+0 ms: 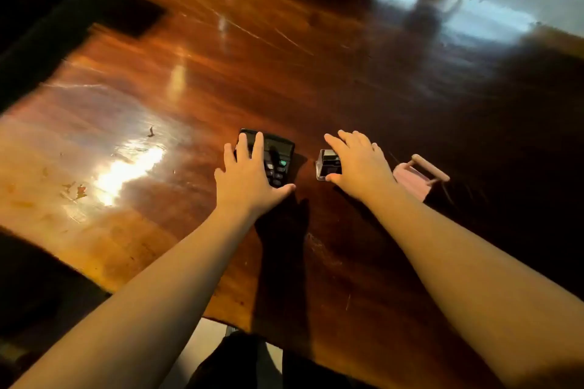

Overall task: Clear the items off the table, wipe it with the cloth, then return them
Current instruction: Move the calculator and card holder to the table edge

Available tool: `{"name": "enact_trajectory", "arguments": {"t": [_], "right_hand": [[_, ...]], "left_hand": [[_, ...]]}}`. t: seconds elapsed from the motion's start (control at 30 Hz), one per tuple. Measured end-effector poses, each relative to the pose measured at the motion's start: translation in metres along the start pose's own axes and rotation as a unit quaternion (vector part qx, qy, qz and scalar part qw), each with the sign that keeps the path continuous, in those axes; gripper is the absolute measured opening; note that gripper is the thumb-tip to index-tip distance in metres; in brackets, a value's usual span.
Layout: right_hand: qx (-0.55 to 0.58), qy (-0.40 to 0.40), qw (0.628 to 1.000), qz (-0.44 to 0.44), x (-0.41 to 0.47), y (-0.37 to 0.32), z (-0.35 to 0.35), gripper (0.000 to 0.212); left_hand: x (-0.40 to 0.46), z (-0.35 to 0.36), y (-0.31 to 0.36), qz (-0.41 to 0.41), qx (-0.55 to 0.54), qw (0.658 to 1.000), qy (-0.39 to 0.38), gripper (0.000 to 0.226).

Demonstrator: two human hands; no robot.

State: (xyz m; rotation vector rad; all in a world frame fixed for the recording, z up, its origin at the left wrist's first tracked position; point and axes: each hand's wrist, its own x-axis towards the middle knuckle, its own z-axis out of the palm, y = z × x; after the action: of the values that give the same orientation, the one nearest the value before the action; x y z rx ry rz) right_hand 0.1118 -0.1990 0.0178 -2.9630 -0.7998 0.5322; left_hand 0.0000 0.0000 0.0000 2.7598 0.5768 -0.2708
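A black calculator [278, 156] lies flat near the middle of the glossy wooden table [196, 79]. My left hand [248, 174] rests spread over its left half, fingers apart, thumb at its near right corner. To the right stands a small clear box with a dark inside [327, 164]. My right hand [357, 164] lies over its right side, thumb at its near edge, fingers spread. Whether either hand is lifting its object is unclear. A small pink object with a rod-like handle [420, 177] sits just right of my right hand. No cloth is in view.
The table's near edge [221, 319] runs just in front of my body, with pale floor below. A dark bench or seat [63, 25] lines the far left edge. Bright glare patches lie on the left and far right of the tabletop.
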Motion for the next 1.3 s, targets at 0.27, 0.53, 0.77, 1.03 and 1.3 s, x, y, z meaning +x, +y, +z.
{"name": "enact_trajectory", "arguments": {"t": [0.27, 0.53, 0.77, 1.03, 1.3], "right_hand": [[-0.005, -0.033, 0.999, -0.005, 0.017, 0.005, 0.006, 0.061], [0.014, -0.028, 0.999, -0.035, 0.016, 0.010, -0.007, 0.058], [0.014, 0.011, 0.997, -0.079, 0.010, -0.013, -0.024, 0.052], [-0.017, 0.020, 0.993, -0.115, 0.025, -0.111, -0.045, 0.052], [-0.033, 0.029, 0.982, -0.186, 0.064, -0.249, -0.046, 0.051]], "left_hand": [[0.010, 0.023, 0.000, -0.065, 0.034, 0.997, -0.001, 0.133], [0.011, 0.021, 0.005, -0.103, 0.014, 0.995, 0.001, 0.136], [-0.008, 0.009, -0.012, -0.134, -0.009, 0.991, 0.015, 0.134], [-0.015, -0.039, -0.096, -0.168, -0.044, 0.984, 0.041, 0.127], [-0.019, -0.086, -0.228, -0.247, -0.069, 0.963, 0.089, 0.127]]}}
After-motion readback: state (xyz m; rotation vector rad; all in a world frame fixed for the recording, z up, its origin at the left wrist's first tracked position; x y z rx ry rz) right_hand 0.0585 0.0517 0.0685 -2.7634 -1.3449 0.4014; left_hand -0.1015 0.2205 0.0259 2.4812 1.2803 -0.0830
